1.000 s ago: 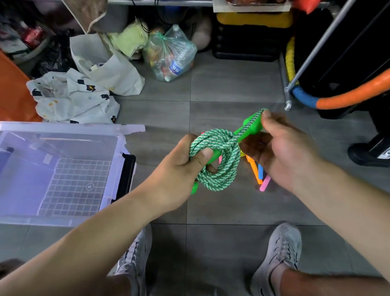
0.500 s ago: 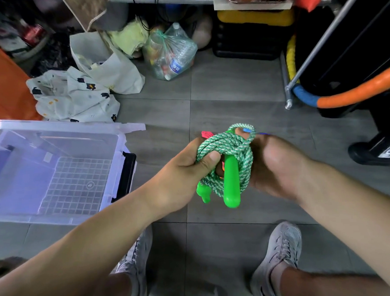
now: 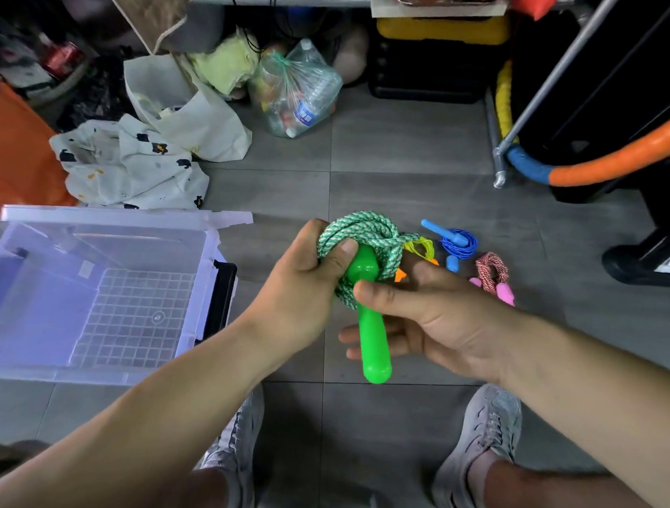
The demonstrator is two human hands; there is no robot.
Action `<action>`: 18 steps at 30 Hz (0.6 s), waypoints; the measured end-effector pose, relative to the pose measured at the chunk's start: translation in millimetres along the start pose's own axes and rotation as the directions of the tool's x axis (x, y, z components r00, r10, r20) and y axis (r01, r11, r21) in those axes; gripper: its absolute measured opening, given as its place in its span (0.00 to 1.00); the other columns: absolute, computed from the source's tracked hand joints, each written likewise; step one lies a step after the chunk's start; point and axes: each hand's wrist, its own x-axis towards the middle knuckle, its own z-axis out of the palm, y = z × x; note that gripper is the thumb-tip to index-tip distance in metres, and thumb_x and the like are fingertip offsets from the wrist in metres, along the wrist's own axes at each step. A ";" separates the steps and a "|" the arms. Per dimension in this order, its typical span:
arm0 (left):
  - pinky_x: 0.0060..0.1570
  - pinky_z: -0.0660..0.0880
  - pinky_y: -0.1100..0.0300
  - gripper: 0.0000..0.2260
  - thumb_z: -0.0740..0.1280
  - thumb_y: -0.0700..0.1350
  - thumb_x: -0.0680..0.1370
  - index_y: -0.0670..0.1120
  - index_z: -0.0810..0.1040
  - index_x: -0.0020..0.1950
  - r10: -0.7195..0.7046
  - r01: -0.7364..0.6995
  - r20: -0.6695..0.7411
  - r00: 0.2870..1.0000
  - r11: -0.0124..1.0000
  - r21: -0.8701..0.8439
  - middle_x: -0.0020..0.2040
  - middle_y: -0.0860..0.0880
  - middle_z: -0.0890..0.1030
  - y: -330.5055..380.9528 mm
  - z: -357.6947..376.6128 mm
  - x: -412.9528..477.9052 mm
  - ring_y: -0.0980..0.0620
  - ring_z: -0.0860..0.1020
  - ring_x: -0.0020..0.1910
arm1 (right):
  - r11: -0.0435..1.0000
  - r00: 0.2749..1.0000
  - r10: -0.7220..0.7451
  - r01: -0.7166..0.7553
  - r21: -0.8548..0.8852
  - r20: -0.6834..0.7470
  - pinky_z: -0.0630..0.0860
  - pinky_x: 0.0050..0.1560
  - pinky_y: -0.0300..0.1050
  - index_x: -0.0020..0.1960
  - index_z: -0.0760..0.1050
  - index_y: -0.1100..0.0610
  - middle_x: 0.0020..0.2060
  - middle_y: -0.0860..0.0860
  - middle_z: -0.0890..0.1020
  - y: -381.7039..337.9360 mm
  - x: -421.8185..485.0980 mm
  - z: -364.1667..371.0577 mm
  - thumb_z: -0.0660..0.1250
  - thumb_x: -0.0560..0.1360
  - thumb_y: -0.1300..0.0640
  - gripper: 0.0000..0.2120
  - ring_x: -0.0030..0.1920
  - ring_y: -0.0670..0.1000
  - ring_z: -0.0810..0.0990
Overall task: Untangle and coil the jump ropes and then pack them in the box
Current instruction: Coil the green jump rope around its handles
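I hold a coiled green jump rope (image 3: 367, 233) above the floor, its bright green handle (image 3: 372, 329) pointing down through the coil. My left hand (image 3: 308, 285) grips the coil, thumb pressed on the top of the handle. My right hand (image 3: 432, 311) pinches the handle just below the coil, its lower fingers spread. On the floor behind lie a blue jump rope (image 3: 457, 242), a yellow rope with orange handles (image 3: 421, 250) and a red-and-white rope with pink handles (image 3: 492, 275). The clear plastic box (image 3: 197, 298) stands open at the left with nothing in it.
White bags (image 3: 130, 163) and a bag of bottles (image 3: 295, 90) lie behind the box. A metal rack leg (image 3: 499, 177) and a foam-covered hoop (image 3: 606, 165) stand at the right. My two shoes (image 3: 483, 439) rest on the grey floor tiles below my hands.
The green handle was pushed down through the coil and now hangs below it. My right hand dropped lower onto the handle, uncovering the other ropes on the floor.
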 end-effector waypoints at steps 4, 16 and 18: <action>0.37 0.72 0.68 0.08 0.62 0.46 0.84 0.42 0.74 0.57 -0.003 0.010 -0.085 0.996 0.996 0.085 0.46 0.44 0.81 -3.2 -0.1 1.3 0.58 0.75 0.39 | 1.000 1.000 0.012 -0.012 -0.016 -0.010 0.84 0.42 0.52 0.65 0.71 0.59 0.42 0.54 0.86 1.6 -1.5 3.5 0.69 0.73 0.69 0.21 0.41 0.61 0.85; 0.45 0.81 0.46 0.08 0.63 0.42 0.84 0.40 0.74 0.47 -0.305 0.239 -0.089 0.948 0.870 -0.431 0.34 0.48 0.77 -5.1 -14.7 18.4 0.47 0.81 0.37 | 0.463 1.000 0.031 -0.014 -0.886 0.000 0.77 0.48 0.64 0.62 0.70 0.33 0.45 0.54 0.82 -24.4 -10.0 -47.1 0.64 0.73 0.63 0.27 0.46 0.63 0.81; 0.49 0.81 0.43 0.07 0.63 0.41 0.83 0.40 0.74 0.47 -0.308 0.274 0.010 0.951 0.831 -0.484 0.34 0.48 0.76 -3.6 -9.3 15.0 0.47 0.81 0.39 | 0.513 0.999 -0.032 -0.013 -0.858 -0.035 0.77 0.53 0.64 0.57 0.72 0.36 0.45 0.49 0.82 -19.9 -8.3 -47.9 0.67 0.72 0.55 0.18 0.48 0.60 0.81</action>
